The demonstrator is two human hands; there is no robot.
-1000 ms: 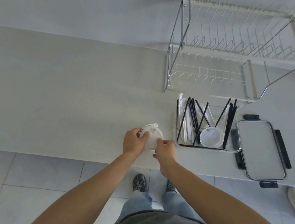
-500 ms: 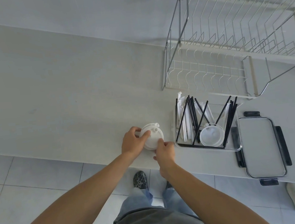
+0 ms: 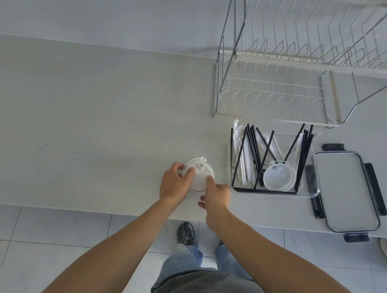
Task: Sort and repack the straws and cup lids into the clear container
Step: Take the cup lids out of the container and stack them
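Pale countertop [image 3: 69, 126] against white wall [image 3: 124, 14] — wire dish rack [image 3: 299, 66] right.

cup lids [image 3: 199, 177] on counter [image 3: 88, 124] between both hands, container [image 3: 275, 192] just right holding straws [image 3: 253, 154] and a lid [image 3: 280, 177], container cover [image 3: 346, 191] beside it, dish rack [image 3: 298, 62] behind

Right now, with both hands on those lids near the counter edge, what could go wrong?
1. The stack of cup lids sits near the counter's front edge; held between the left hand and right hand, it could slip to the floor.
2. The black straws lean loosely, sticking out of the clear container; adding lids may knock some out.
3. A cup lid already lies among them, so space looks tight.
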